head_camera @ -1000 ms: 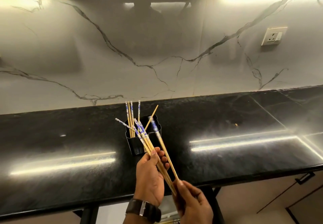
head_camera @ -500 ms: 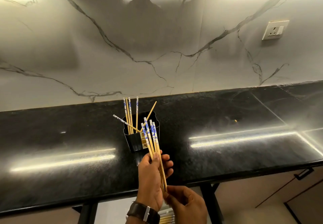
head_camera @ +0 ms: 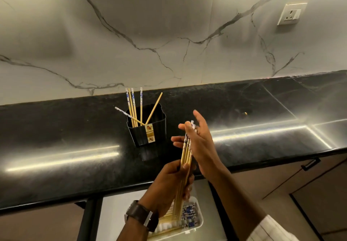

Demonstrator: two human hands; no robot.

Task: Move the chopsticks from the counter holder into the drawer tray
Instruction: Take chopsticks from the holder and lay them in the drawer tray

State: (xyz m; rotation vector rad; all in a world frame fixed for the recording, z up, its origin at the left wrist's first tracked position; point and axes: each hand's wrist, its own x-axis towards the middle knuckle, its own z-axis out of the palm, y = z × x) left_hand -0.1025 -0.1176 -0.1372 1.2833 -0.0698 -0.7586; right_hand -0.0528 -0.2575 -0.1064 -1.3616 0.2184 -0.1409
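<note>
A black ribbed holder [head_camera: 150, 128] stands on the black counter [head_camera: 56, 137] with several wooden chopsticks [head_camera: 134, 107] with blue-and-white tops still in it. My left hand [head_camera: 169, 182], a watch on its wrist, grips a bundle of chopsticks [head_camera: 185, 152] held nearly upright over the counter's front edge. My right hand [head_camera: 199, 141] is flat and open, its palm pressed against the side of the bundle near its tops. Below, in the open drawer, a white tray [head_camera: 199, 223] holds more chopsticks lying flat.
A marble backsplash rises behind the counter, with a wall socket [head_camera: 291, 13] at the upper right. A small yellow speck [head_camera: 245, 113] lies on the counter to the right. Dark cabinet fronts with a black handle [head_camera: 310, 163] sit under the counter at right.
The view has tilted down, showing the drawer tray. My right hand has left the lower ends of the bundle and risen to lie open against its upper part. The loose sticks are gathered tight.
</note>
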